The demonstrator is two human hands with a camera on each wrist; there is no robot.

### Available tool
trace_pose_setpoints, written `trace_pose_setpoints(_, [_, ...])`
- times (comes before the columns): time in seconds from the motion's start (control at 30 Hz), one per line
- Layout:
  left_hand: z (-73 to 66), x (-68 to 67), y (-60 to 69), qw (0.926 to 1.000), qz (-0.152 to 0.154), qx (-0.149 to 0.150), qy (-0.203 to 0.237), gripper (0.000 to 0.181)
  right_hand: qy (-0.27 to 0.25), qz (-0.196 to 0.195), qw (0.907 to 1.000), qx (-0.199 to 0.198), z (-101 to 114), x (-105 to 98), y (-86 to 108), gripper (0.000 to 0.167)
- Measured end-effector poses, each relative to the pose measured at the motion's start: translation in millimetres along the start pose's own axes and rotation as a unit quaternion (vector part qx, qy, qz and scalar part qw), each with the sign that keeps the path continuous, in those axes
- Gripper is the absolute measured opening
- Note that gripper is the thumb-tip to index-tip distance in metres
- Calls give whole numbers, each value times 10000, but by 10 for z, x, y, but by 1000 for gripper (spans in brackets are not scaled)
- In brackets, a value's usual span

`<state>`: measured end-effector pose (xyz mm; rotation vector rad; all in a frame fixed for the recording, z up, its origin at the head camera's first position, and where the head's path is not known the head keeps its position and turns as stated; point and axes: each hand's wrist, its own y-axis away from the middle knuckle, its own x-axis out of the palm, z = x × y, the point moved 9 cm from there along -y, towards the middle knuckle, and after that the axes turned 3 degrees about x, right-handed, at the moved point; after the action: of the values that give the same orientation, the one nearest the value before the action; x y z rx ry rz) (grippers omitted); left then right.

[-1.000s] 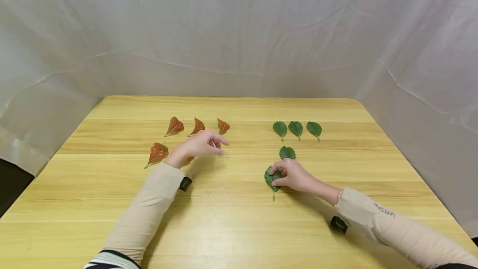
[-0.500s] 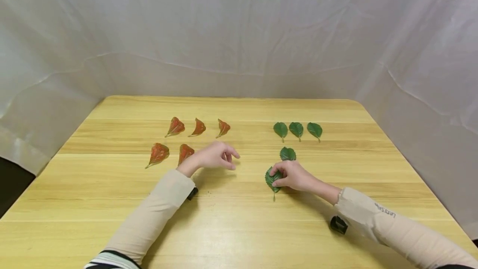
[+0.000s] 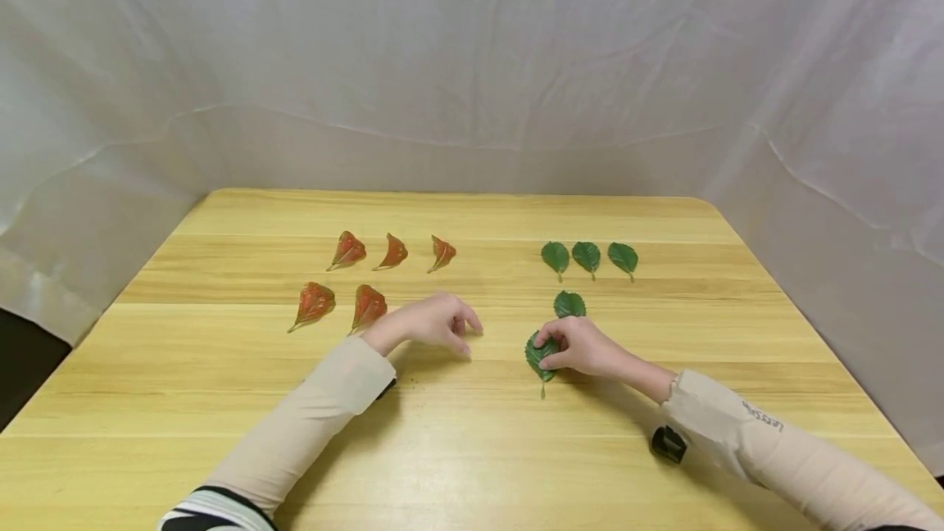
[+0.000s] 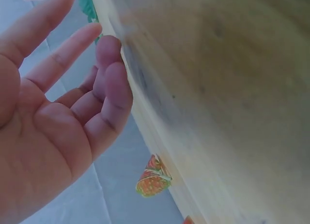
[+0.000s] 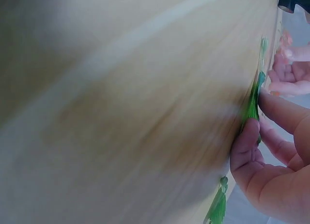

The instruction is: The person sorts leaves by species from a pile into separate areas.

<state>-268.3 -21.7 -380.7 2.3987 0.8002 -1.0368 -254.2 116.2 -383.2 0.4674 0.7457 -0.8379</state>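
Observation:
My right hand (image 3: 586,349) pinches a green serrated leaf (image 3: 537,357) between thumb and fingers, low at the tabletop. In the right wrist view this leaf (image 5: 252,104) is seen nearly edge-on beside the fingertips. Just behind that hand lies another green leaf (image 3: 569,302), its lower part covered by the hand. My left hand (image 3: 428,324) hovers over the middle of the table, fingers loosely bent and holding nothing. Closest to it is a red leaf (image 3: 368,305) by the wrist. The left wrist view shows the left palm (image 4: 48,141) with nothing in it.
Three green leaves, the middle one (image 3: 586,257) included, form a row at the back right. Three red leaves stand in line at the back left, among them one (image 3: 392,251) in the centre. Another red leaf (image 3: 314,304) lies nearer. White cloth (image 3: 472,64) surrounds the wooden table (image 3: 472,449).
My left hand has moved right and toward me, away from the red leaves, uncovering the second one in the near row. The right hand stays on its green leaf.

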Motion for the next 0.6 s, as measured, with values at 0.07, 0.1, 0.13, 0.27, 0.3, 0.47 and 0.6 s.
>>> trace_pose_setpoints(0.07, [-5,11,-10,10000,75,-2,-33,34,-10,16,10000,27,-10,1,-3,18])
trace_pose_setpoints(0.1, [0,16,-16,9999,107,-9,-56,35,-19,30,10000,39,-13,2,-5,18])
trace_pose_setpoints(0.13, [3,17,-20,9999,126,2,-84,35,-31,44,10000,49,-15,3,-7,18])
trace_pose_setpoints(0.27, [23,31,-38,9997,183,-42,-137,39,-43,77,9999,48,-19,5,-10,18])
trace_pose_setpoints(0.3, [22,33,-42,9997,179,-29,-160,39,-51,80,9999,46,-22,4,-9,18])
trace_pose_setpoints(0.47, [1,41,-46,9991,243,-84,-345,41,-202,95,9997,49,-44,-13,-1,21])
trace_pose_setpoints(0.6, [7,46,-43,9986,302,-176,-387,41,-592,45,9979,250,-97,-66,12,23])
